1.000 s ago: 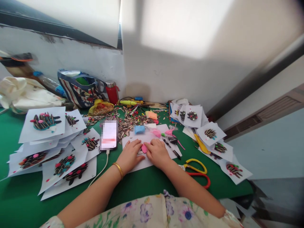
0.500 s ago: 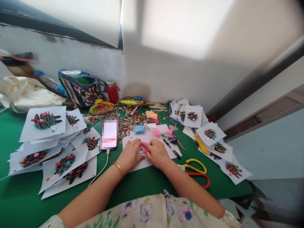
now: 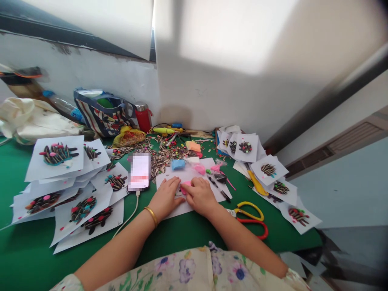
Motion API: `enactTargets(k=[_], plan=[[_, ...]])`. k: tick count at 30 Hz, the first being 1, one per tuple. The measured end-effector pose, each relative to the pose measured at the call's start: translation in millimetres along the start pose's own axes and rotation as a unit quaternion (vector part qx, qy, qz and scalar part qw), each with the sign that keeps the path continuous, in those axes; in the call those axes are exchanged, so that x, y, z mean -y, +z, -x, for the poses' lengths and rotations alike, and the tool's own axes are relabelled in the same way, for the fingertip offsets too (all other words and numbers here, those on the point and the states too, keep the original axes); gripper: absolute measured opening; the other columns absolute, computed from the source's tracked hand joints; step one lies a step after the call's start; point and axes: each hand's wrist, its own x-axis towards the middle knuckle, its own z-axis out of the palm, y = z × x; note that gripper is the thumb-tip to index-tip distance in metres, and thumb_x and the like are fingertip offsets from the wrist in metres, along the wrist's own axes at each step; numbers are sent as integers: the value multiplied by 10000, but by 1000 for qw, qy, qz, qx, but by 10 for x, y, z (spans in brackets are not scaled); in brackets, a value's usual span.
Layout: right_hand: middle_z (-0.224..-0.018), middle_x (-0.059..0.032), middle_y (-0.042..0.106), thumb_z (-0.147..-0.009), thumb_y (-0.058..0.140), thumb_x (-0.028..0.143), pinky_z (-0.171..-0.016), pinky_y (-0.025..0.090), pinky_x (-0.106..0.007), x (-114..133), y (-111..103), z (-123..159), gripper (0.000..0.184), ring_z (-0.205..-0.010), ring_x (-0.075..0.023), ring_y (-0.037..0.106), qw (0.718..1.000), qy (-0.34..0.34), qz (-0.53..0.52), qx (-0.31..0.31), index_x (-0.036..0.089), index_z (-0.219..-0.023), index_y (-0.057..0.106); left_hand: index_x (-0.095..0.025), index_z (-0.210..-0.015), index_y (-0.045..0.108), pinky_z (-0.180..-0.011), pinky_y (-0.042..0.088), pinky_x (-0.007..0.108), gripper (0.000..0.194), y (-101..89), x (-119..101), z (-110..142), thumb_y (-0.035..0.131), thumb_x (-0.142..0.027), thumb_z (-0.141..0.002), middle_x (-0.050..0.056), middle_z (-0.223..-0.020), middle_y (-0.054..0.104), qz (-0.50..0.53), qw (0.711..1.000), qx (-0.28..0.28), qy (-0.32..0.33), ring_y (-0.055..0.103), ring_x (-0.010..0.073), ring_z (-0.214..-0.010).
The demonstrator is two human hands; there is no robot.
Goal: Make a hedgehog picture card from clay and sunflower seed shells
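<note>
Pressing on the pink piece (image 3: 185, 187), the fingers of the right hand (image 3: 200, 195) are bent and close together; if they also pinch it, I cannot tell. The piece lies on the white paper (image 3: 161, 184), between the two hands. Fingers cover a part of it, so its long axis and pointing direction are not clear. The left hand (image 3: 165, 195) rests beside it, the thumb spread from the fingers.

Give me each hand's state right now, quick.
Left hand: flat on the white paper, fingers together.
Right hand: fingers on the pink clay; whether it grips can't be told.
</note>
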Motion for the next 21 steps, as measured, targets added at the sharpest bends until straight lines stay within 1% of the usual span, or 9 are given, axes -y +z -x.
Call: enactTargets(k=[3,13,21], plan=[[-948,-49,517,-876,557,305,-798,261,-344,2,10,7,306,-930,-216,419,1000,-7,-1,4,323,-1166,653,-140,-1322,474,-1149,260,498,580,-2,-2,-1,663,-284,-793,156,-1409,503,2,1000,-1,0,421,284,-1341],[-958,-57,525,-879,553,309,-791,264,-346,33,17,15,335,-925,-219,414,1000,-11,-4,4,311,-1204,633,-170,-1316,483,-1145,262,501,542,15,10,6,639,-295,-812,142,-1398,517,11,1000,-11,2,430,273,-1337],[-953,-54,526,-891,542,288,-788,276,-333,33,20,-3,340,-925,-211,424,1000,7,-6,5,312,-1219,629,-154,-1303,492,-1148,262,498,538,8,5,2,646,-306,-810,152,-1405,508,10,1000,-6,0,427,276,-1339]])
